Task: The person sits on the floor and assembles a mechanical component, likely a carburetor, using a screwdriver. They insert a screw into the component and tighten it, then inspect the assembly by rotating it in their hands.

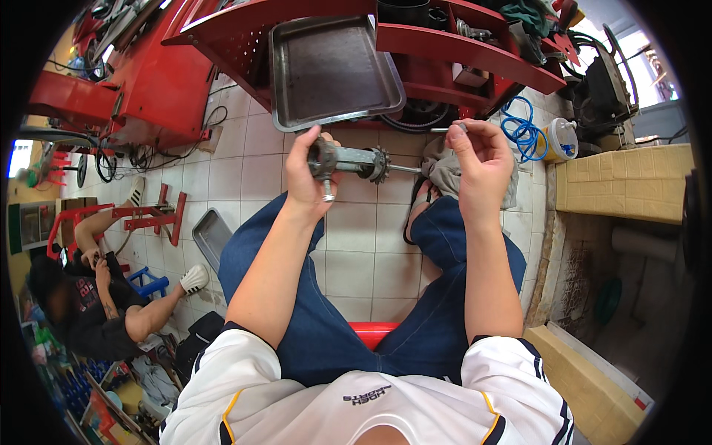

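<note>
My left hand (302, 178) is wrapped round a greasy metal shaft assembly (354, 162), held level above the floor between my knees. It has a round hollow end by my thumb, a short stub pointing down, a toothed gear toward the right and a thin rod beyond the gear. My right hand (482, 167) is raised to the right, apart from the assembly. Its thumb and fingers pinch a small thin metal pin (443, 130) that points left. A grey rag (443, 165) lies on the floor behind and below my right hand.
A metal tray (334, 74) sits ahead against a red workbench (475, 44). A blue hose (523, 130) and a white bucket (561, 139) stand right, near a tan padded ledge (623, 182). Another tray (213, 239) lies left, near a seated person (104, 297) and red stands (159, 215).
</note>
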`<state>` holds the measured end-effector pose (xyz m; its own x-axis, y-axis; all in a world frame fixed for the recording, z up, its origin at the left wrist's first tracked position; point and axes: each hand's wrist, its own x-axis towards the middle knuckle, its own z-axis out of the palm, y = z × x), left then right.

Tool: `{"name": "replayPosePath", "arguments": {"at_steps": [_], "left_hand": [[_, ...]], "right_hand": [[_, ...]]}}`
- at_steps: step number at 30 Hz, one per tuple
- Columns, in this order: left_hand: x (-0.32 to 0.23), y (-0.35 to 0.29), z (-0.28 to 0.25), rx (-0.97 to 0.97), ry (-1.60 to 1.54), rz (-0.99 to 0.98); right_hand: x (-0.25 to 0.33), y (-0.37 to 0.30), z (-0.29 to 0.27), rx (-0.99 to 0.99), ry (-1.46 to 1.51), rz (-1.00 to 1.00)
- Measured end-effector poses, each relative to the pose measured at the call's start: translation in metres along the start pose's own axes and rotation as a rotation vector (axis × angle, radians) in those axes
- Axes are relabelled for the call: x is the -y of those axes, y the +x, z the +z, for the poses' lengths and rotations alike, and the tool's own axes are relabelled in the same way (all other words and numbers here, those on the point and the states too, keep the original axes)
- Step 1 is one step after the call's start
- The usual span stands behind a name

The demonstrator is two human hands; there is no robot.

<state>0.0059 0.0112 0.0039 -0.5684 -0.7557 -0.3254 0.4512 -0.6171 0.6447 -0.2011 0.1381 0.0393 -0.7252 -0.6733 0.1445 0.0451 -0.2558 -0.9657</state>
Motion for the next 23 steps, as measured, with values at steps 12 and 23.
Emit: {"name": "replayPosePath", "arguments": {"at_steps": [12, 23], "left_hand": [[0.016, 0.0, -0.003, 0.028, 0.275, 0.056], [0.016, -0.005, -0.002, 0.084, 0.364, -0.007]], "right_hand": [[-0.018, -0.028, 0.029, 0.253, -0.087, -0.024], [-0.027, -0.03, 0.03, 0.239, -0.074, 0.036]]}}
